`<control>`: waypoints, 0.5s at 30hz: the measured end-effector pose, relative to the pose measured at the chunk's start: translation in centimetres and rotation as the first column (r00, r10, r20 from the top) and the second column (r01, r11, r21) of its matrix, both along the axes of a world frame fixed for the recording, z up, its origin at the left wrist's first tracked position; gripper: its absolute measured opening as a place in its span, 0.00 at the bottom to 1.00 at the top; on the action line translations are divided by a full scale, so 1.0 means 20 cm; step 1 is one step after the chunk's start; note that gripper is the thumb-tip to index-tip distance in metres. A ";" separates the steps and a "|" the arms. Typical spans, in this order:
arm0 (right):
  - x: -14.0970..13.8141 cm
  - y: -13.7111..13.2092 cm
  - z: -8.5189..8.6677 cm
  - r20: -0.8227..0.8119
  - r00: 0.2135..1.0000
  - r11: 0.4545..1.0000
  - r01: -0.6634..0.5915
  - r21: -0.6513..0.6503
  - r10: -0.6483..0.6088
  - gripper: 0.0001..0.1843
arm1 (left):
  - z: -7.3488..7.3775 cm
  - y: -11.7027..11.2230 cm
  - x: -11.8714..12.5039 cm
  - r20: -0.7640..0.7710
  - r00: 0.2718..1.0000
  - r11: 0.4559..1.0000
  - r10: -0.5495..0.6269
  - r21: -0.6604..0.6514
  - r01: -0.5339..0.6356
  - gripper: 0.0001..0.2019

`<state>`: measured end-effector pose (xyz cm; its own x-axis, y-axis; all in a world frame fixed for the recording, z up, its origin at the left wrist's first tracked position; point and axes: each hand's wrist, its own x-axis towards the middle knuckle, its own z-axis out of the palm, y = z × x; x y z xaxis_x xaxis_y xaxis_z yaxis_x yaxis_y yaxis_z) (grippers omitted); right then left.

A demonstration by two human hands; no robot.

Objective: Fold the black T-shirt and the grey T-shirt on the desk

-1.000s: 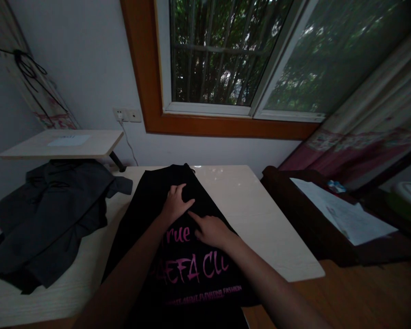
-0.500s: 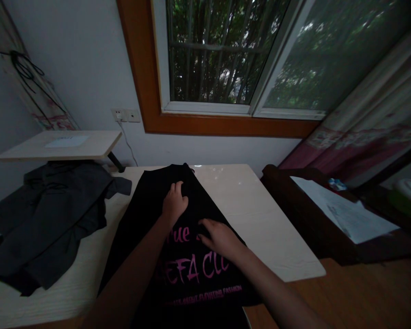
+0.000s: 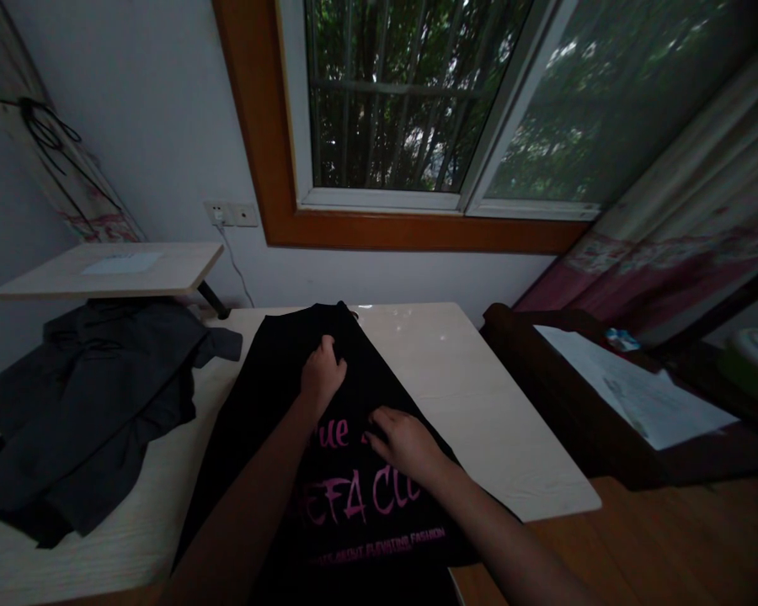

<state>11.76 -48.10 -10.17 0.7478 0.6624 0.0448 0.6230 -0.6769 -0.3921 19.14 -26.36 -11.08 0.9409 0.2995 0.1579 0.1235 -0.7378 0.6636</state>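
A black garment with pink lettering (image 3: 354,497) lies lengthwise on the pale table (image 3: 480,421) in front of me. My left hand (image 3: 322,374) rests on its upper part with the fingers curled into the cloth. My right hand (image 3: 404,442) sits a little nearer, over the right end of the lettering, with its fingers bent and pinching the fabric. Both forearms reach in from the bottom of the view and cover part of the print.
A heap of dark grey clothing (image 3: 82,404) lies on the table's left side. A small raised board (image 3: 114,268) stands behind it. To the right is a dark wooden desk (image 3: 543,353) with a sheet of paper (image 3: 632,391). A window and a curtain are behind.
Both hands went from lying flat with fingers stretched out to curled, gripping the cloth. My right hand slid a little towards me and to the right.
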 end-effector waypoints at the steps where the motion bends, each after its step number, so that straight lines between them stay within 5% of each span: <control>1: 0.00 0.00 0.00 -0.007 1.000 1.000 0.008 0.013 -0.007 0.05 | 0.00 0.03 0.01 -0.001 0.999 0.998 0.033 -0.052 -0.033 0.20; 8: 0.01 0.03 0.10 -0.060 0.995 0.980 0.092 0.179 -0.082 0.10 | 0.01 0.26 0.08 0.057 0.990 0.959 0.127 -0.264 -0.107 0.21; 15: 0.03 0.28 0.33 -0.060 0.994 0.963 0.101 0.250 -0.089 0.12 | 0.19 0.52 0.18 0.104 0.990 0.910 0.093 -0.412 -0.042 0.23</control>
